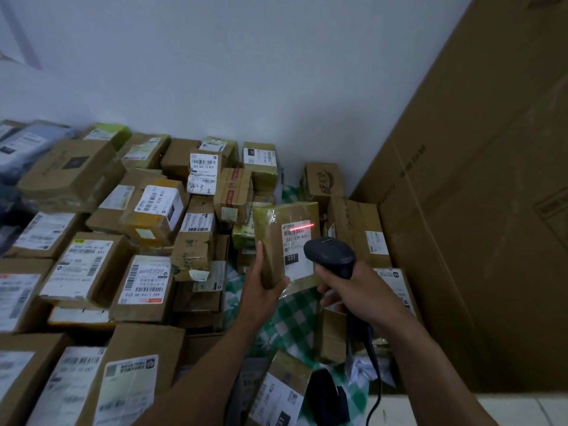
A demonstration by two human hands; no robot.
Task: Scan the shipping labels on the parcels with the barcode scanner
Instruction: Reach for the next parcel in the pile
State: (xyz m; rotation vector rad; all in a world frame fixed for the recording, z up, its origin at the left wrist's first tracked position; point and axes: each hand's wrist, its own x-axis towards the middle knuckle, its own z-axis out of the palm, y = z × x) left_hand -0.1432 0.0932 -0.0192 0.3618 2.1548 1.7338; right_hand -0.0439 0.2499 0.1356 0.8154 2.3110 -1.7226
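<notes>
My left hand (261,287) grips a small brown parcel (276,235) wrapped in clear tape, holding it upright above the pile. Its white shipping label (296,244) faces me and reads 231-239-K01. My right hand (353,290) grips the black barcode scanner (330,255) just below and right of the label. A red scan line (301,227) falls across the barcode at the label's top. The scanner's cable (373,364) hangs down from my right hand.
Many cardboard parcels (92,265) with labels fill the left and centre on a green checked cloth (295,321). A very large cardboard box (476,210) stands at the right. A white wall is behind. A black scanner stand (325,395) sits at the bottom.
</notes>
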